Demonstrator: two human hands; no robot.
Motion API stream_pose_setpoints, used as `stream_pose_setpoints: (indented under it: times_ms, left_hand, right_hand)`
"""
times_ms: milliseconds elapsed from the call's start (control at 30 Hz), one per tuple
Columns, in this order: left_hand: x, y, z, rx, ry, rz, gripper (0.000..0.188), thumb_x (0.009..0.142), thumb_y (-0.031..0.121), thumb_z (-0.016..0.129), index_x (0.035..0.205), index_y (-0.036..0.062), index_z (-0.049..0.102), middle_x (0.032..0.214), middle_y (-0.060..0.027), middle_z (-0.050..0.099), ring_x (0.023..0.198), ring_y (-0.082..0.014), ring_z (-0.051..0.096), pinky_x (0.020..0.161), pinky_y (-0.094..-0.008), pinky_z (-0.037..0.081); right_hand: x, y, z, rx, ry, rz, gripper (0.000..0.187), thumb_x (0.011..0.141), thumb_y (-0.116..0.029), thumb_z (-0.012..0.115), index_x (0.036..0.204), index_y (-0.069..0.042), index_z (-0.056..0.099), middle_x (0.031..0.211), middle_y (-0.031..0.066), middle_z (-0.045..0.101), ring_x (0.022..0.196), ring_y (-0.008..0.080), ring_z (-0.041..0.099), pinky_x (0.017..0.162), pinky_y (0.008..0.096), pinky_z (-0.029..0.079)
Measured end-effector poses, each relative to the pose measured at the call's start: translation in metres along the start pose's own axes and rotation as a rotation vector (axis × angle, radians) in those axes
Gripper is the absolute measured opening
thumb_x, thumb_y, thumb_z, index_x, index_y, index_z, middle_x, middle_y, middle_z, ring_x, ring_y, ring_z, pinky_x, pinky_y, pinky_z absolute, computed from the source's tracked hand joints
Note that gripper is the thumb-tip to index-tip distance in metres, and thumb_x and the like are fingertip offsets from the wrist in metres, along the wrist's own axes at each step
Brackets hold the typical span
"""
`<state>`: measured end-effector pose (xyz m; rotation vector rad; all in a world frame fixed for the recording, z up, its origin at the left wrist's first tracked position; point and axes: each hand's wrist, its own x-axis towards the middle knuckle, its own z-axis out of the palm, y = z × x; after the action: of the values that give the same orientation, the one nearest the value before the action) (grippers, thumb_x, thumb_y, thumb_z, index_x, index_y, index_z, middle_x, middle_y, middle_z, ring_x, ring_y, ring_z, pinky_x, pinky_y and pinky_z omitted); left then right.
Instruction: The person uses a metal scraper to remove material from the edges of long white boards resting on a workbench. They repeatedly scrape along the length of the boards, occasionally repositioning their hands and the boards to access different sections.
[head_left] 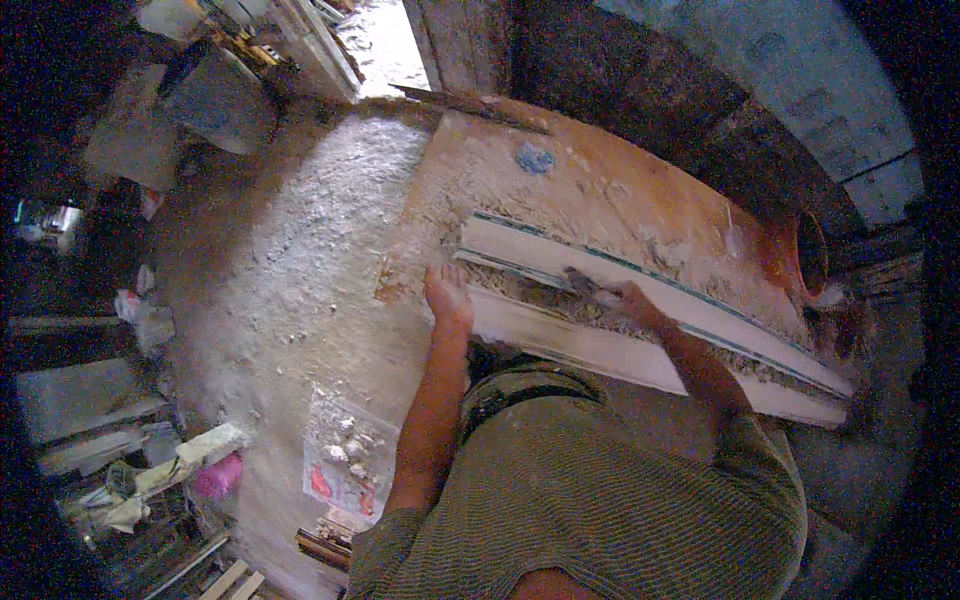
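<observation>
Two long pale strips with dark green edges lie side by side across a plaster-smeared wooden board. The farther strip [570,245] runs beyond my hands; the nearer strip [580,343] lies close to my waist. At the left end of the nearer strip is my left hand [449,297], its fingers stretched out and touching or beside that end. Over the gap between the strips, my right hand [628,305] is closed around a small tool with a dark end [578,279]; its exact kind is too blurred to tell. Crumbly grey residue fills the gap.
A blue lump [535,157] sits on the far part of the wooden board [590,165]. An orange round container [808,255] stands at its right end. Left of me, a plastic sheet [345,455] with white chunks lies on the dusty floor, near scrap timber and a pink bag [218,476].
</observation>
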<state>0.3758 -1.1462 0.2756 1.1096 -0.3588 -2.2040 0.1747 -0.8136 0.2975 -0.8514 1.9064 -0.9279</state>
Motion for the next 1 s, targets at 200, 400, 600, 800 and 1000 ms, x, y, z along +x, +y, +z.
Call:
stream_pose_setpoints:
  times_ms: [200,400,600,800,1000]
  left_hand:
    - [0.003,0.003,0.008,-0.009,-0.052,-0.106,0.071,0.106,0.046,0.042,0.162,0.0037,0.025,0.167,-0.0149,0.029,0.154,-0.0292,0.028,0.126,-0.0431,0.022]
    - [0.000,0.014,-0.006,0.119,-0.050,0.156,0.064,0.107,0.044,0.041,0.157,0.0038,0.035,0.162,-0.0140,0.039,0.149,-0.0294,0.037,0.124,-0.0446,0.026]
    - [-0.021,0.031,-0.033,0.005,0.080,0.172,0.064,0.110,0.043,0.037,0.159,0.0035,0.029,0.162,-0.0178,0.037,0.151,-0.0306,0.035,0.126,-0.0423,0.025]
    - [-0.023,0.025,-0.033,0.045,0.054,0.168,0.061,0.110,0.042,0.039,0.156,0.0015,0.035,0.162,-0.0182,0.038,0.148,-0.0289,0.039,0.125,-0.0428,0.028]
    - [0.021,0.043,-0.020,0.218,-0.011,0.120,0.050,0.106,0.031,0.051,0.147,0.0029,0.048,0.147,-0.0151,0.055,0.136,-0.0281,0.052,0.118,-0.0422,0.037]
  right_hand:
    - [0.150,-0.039,0.115,-0.562,0.118,-0.229,0.051,0.095,-0.037,0.064,0.139,-0.011,0.061,0.113,0.0251,0.068,0.101,0.0435,0.065,0.087,0.0556,0.052]
    - [0.156,-0.087,0.076,-0.990,-0.166,-0.241,0.045,0.095,-0.031,0.059,0.139,-0.022,0.060,0.100,0.0151,0.070,0.090,0.0343,0.071,0.067,0.0551,0.055]
    - [0.127,0.016,0.026,-0.798,0.012,-0.623,0.034,0.094,-0.029,0.060,0.127,-0.025,0.068,0.096,0.0122,0.073,0.075,0.0318,0.069,0.061,0.0496,0.054]
    - [0.223,-0.015,0.132,-0.820,-0.029,-0.492,0.015,0.088,-0.024,0.061,0.094,-0.011,0.068,0.084,0.0162,0.068,0.071,0.0374,0.066,0.059,0.0535,0.050]
    - [0.150,-0.059,0.109,-0.583,0.183,-0.540,0.040,0.097,-0.042,0.060,0.104,-0.004,0.072,0.081,0.0195,0.070,0.076,0.0391,0.068,0.076,0.0490,0.056]
